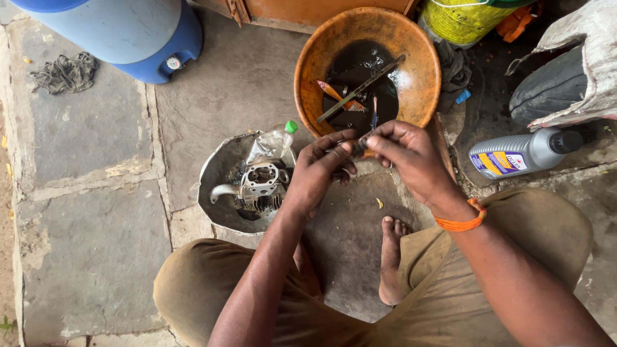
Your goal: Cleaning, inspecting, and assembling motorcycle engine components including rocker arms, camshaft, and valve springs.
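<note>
Stone-slab floor [90, 212], grey, worn, with sandy joints; seen from above over bent knees in dusty brown trousers and one bare foot [390, 260].

Left hand [321, 168]: fingers curled, pinching one end of a small dark metal part [357, 145]. Right hand [411, 157]: thumb and fingertips closed on the other end of the same part; orange thread band [461, 222] at the wrist. Both hands touching at the part, held above the near rim of the basin. Kind of part too small and oily to tell.

Just beyond the hands: round orange basin [411, 51], pool of black oil in the bottom, with a long thin metal tool [360, 88] lying slantwise across it, a small orange-handled brush [334, 93] and a blue-tipped item beside it.

Left of the left hand, close by: shallow grey metal pan [215, 173] holding a silver engine part [262, 181] with fins and a curved pipe; crumpled clear plastic bottle with green cap [275, 140] lying on the pan's far edge.

Right of the right hand, apart from it: grey oil bottle with black cap [524, 153], lying on its side; dark tyre [553, 87] under a pale sack beyond it.

Far left beyond the hands: blue plastic drum [122, 32]; tangled grey rag [64, 72] beside it.

Beyond the basin: yellow container [459, 20], partly cut off.
</note>
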